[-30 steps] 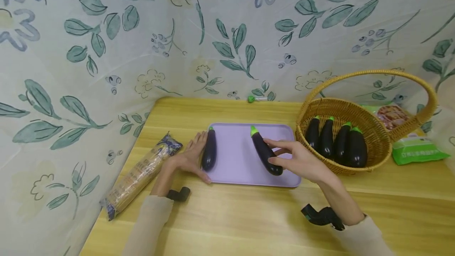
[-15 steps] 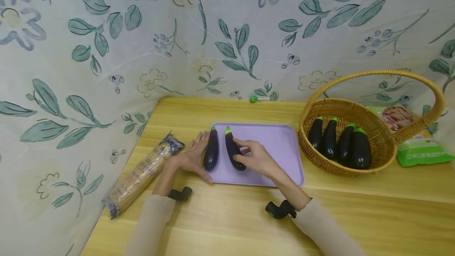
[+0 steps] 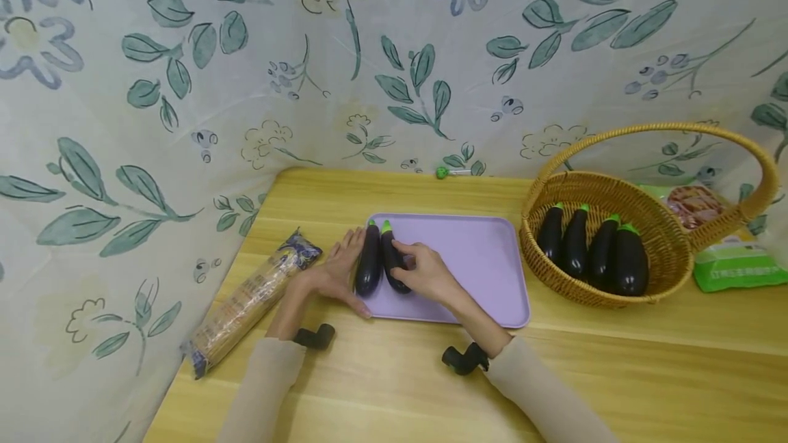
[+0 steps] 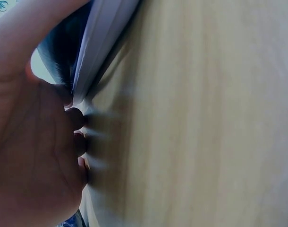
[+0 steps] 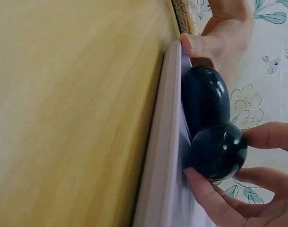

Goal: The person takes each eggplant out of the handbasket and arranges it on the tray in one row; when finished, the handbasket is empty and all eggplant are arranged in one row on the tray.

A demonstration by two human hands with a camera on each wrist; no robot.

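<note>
on the lilac tray [image 3: 468, 258], the right eggplant [image 3: 390, 251] lies against the left eggplant [image 3: 369, 265], pinched between thumb and fingers of the right hand [image 3: 426, 273], while the left hand [image 3: 334, 276] rests, fingers straight, at the tray's left edge.

Soft, fairly even light fills the head view, leaving a pale sheen on the tabletop [image 3: 382, 374] toward its near side. Print on the packet [image 3: 246, 310] along the tabletop's left edge is too soft to read. The left wrist view is darker and blurred, the left hand [image 4: 38, 146] shaded and casting smudgy shadows. In the right wrist view, small white glints mark the glossy eggplants [image 5: 207, 97].
</note>
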